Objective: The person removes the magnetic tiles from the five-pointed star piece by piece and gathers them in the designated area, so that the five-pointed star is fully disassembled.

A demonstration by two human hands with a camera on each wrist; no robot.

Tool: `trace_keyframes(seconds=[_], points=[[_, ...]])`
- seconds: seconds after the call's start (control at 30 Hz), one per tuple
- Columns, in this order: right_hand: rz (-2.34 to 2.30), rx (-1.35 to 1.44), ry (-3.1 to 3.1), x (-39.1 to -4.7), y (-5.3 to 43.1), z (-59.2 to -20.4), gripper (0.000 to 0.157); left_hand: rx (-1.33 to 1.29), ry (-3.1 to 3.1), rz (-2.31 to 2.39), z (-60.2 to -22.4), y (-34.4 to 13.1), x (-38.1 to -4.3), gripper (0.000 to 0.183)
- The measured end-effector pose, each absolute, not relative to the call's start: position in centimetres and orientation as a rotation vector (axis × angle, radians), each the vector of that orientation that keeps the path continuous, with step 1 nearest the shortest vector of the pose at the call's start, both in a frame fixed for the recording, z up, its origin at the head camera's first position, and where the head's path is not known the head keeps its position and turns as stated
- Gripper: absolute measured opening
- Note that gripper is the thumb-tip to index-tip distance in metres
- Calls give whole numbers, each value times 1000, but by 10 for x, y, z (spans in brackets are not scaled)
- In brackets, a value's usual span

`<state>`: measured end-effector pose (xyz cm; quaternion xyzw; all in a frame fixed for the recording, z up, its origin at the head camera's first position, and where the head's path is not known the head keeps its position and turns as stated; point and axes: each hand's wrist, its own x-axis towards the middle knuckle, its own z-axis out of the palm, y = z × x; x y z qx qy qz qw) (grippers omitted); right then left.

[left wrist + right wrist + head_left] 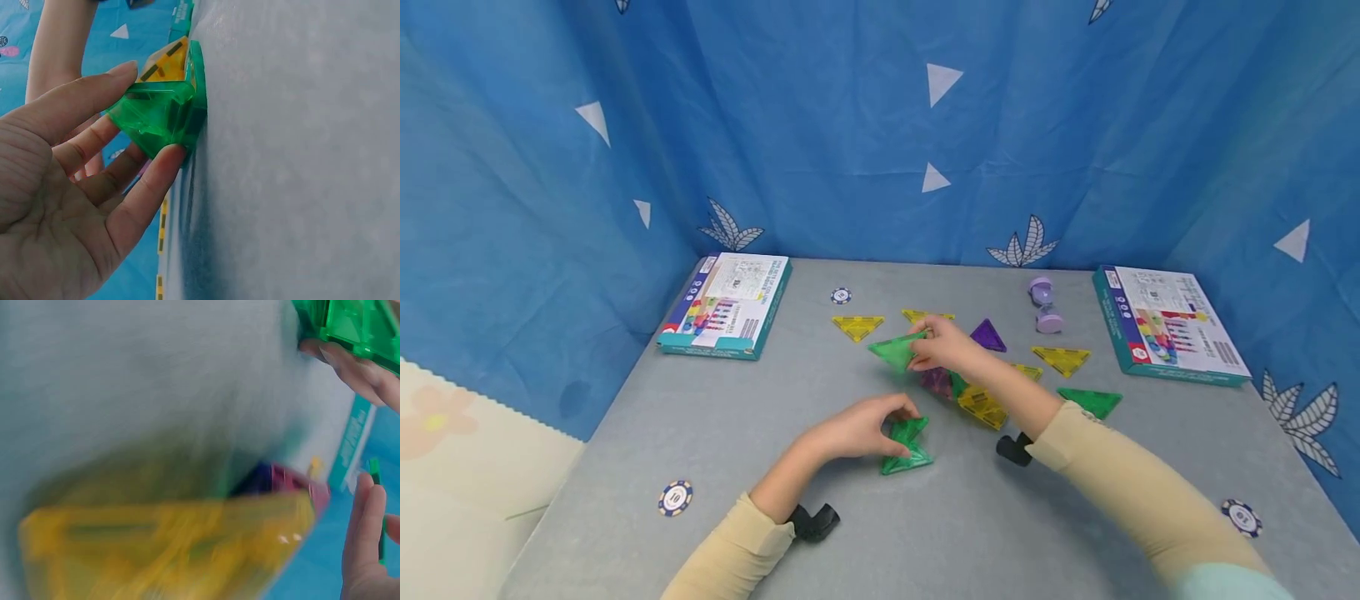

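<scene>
My left hand [867,427] grips green triangular magnetic tiles [907,460] joined at an angle, low over the grey table. In the left wrist view the thumb and fingertips lie around the edges of the green tiles [153,115]. Farther forward, my right hand [950,344] pinches a single green triangular tile [895,351] by one corner, above the table. Beneath the right forearm is a cluster with yellow tiles [982,407] and a pinkish tile [936,382], partly hidden by the arm. The yellow tile [169,544] looms large and blurred in the right wrist view.
Loose tiles lie around: yellow [858,326], purple [988,335], another yellow [1062,360] and green [1090,402]. A purple sand timer [1046,306] lies behind them. Boxes stand at the back left [726,305] and back right [1171,325]. Poker chips [675,497] dot the table.
</scene>
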<state>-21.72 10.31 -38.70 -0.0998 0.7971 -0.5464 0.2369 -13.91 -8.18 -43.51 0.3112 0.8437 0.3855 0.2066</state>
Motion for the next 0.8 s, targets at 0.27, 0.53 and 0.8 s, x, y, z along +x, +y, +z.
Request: trace_keyframes(seconds=[0.27,0.53,0.8], points=[[-1464,-67,2179,-229,68,-413,26,881,2378,1059,-435,-80,-137,43],[-1506,-39,2133,-224,74,-413,50,872,2388,1045,-433,-79,-136,43],[-1422,-386,2238,-195,105,-384,45,878,2390,1064,-433,-80,-135,42]])
